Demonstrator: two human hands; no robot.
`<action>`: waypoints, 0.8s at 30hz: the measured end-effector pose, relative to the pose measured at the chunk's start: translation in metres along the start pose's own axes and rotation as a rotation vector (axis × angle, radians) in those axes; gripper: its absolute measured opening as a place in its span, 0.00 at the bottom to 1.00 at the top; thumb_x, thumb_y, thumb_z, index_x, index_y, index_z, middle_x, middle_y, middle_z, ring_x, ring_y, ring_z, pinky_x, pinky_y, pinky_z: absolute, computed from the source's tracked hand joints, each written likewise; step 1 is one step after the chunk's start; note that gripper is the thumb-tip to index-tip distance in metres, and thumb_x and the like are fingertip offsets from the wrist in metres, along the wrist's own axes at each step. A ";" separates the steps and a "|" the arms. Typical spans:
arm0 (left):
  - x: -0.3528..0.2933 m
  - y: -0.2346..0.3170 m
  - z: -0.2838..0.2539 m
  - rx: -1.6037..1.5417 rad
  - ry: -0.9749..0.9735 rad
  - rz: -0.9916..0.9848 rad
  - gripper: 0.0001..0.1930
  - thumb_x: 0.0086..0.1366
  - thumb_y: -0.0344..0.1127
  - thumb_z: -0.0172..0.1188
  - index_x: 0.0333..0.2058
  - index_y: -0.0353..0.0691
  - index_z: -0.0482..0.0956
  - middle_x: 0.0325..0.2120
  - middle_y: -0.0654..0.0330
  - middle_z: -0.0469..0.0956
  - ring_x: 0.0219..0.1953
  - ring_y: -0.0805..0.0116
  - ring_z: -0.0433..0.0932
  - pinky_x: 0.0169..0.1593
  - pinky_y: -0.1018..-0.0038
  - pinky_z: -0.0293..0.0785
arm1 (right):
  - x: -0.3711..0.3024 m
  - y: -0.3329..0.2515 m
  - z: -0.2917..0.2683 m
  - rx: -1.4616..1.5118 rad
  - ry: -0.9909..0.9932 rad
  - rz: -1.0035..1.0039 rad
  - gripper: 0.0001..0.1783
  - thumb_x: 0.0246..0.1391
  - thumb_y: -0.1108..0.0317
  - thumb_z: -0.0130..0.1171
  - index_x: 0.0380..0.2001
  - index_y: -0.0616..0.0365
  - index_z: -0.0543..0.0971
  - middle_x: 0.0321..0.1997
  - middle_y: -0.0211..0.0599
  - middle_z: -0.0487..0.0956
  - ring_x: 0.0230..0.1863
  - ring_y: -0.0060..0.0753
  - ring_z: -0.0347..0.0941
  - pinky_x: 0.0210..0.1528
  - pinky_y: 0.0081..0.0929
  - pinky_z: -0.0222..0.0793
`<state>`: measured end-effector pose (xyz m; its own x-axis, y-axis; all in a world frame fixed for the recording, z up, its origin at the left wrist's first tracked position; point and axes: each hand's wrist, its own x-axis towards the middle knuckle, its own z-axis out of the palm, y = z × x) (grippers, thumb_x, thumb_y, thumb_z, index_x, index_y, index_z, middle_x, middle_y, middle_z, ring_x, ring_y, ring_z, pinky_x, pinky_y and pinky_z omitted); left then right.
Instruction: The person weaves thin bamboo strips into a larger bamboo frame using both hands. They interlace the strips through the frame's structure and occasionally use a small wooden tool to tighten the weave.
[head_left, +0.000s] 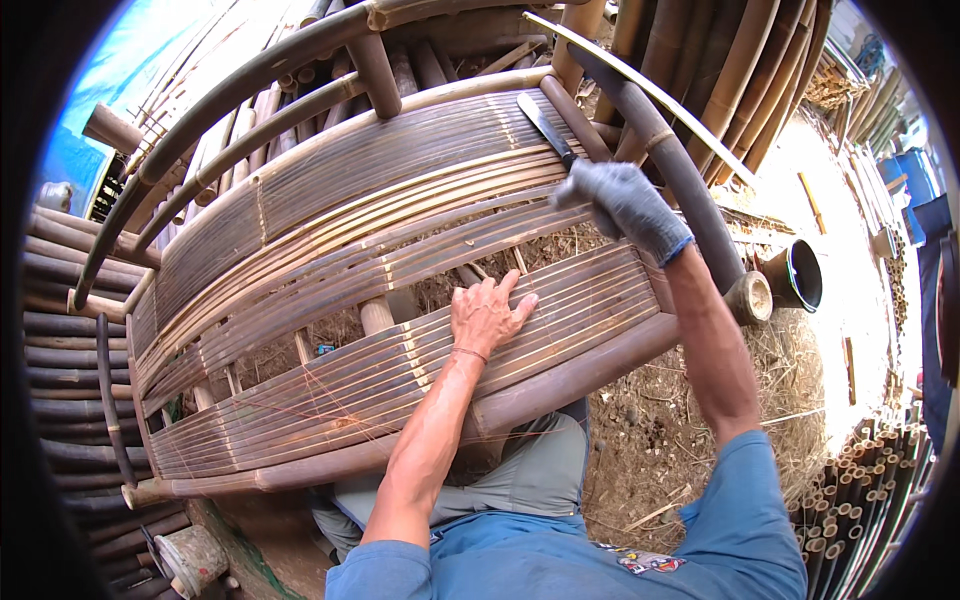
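Observation:
My right hand, in a grey glove with a blue cuff, grips the dark handle of a knife. Its broad blade points up and to the left, over the far slats of a bamboo bench. The glove is smeared by motion. My bare left hand rests on the inner edge of the near band of bamboo slats, fingers apart and holding nothing. Loose slats lie across the middle of the seat, beside gaps that show cross pieces. Thin reddish string trails over the near slats.
A curved bamboo backrest arches over the far left, and a dark bent armrest stands at the right. A long pale strip leans there. Beyond are a black bucket, stacked poles and cut bamboo ends.

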<state>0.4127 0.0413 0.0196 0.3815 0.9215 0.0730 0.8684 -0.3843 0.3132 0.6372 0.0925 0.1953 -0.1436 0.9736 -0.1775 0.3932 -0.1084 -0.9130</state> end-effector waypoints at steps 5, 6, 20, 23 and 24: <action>0.004 0.004 0.001 -0.011 -0.026 0.005 0.28 0.63 0.67 0.54 0.53 0.57 0.78 0.30 0.57 0.80 0.36 0.58 0.81 0.41 0.60 0.68 | -0.076 0.114 0.048 -1.105 -0.430 -0.343 0.14 0.63 0.65 0.46 0.30 0.60 0.78 0.24 0.50 0.79 0.28 0.52 0.79 0.31 0.44 0.76; 0.004 0.006 0.001 -0.013 -0.037 0.000 0.28 0.63 0.67 0.54 0.53 0.58 0.78 0.30 0.57 0.80 0.36 0.58 0.82 0.41 0.60 0.68 | -0.086 0.110 0.068 -1.018 -0.353 -0.416 0.12 0.62 0.66 0.46 0.32 0.58 0.78 0.25 0.50 0.79 0.30 0.50 0.81 0.32 0.42 0.77; 0.010 0.016 0.003 -0.124 0.096 -0.007 0.23 0.63 0.53 0.57 0.50 0.45 0.77 0.42 0.57 0.76 0.48 0.57 0.75 0.52 0.58 0.67 | -0.143 0.161 0.059 -0.820 0.125 -0.334 0.11 0.56 0.70 0.51 0.38 0.62 0.79 0.34 0.49 0.81 0.41 0.51 0.79 0.44 0.41 0.76; 0.025 0.019 0.009 -0.219 0.435 0.055 0.19 0.59 0.35 0.57 0.49 0.38 0.75 0.46 0.52 0.73 0.54 0.55 0.71 0.57 0.56 0.65 | -0.196 0.138 0.037 -0.434 0.466 -0.372 0.15 0.62 0.69 0.48 0.43 0.67 0.78 0.40 0.48 0.81 0.42 0.47 0.78 0.51 0.40 0.75; 0.037 0.038 0.002 -0.239 0.503 0.119 0.18 0.57 0.30 0.56 0.48 0.37 0.75 0.46 0.51 0.73 0.54 0.54 0.70 0.58 0.56 0.64 | -0.233 0.147 0.026 0.285 0.450 -0.137 0.13 0.64 0.67 0.46 0.36 0.64 0.79 0.37 0.46 0.80 0.41 0.45 0.77 0.51 0.42 0.75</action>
<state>0.4608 0.0605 0.0321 0.2235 0.8084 0.5445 0.7107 -0.5175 0.4765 0.7054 -0.1552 0.0928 0.2512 0.9656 0.0675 0.1278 0.0360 -0.9912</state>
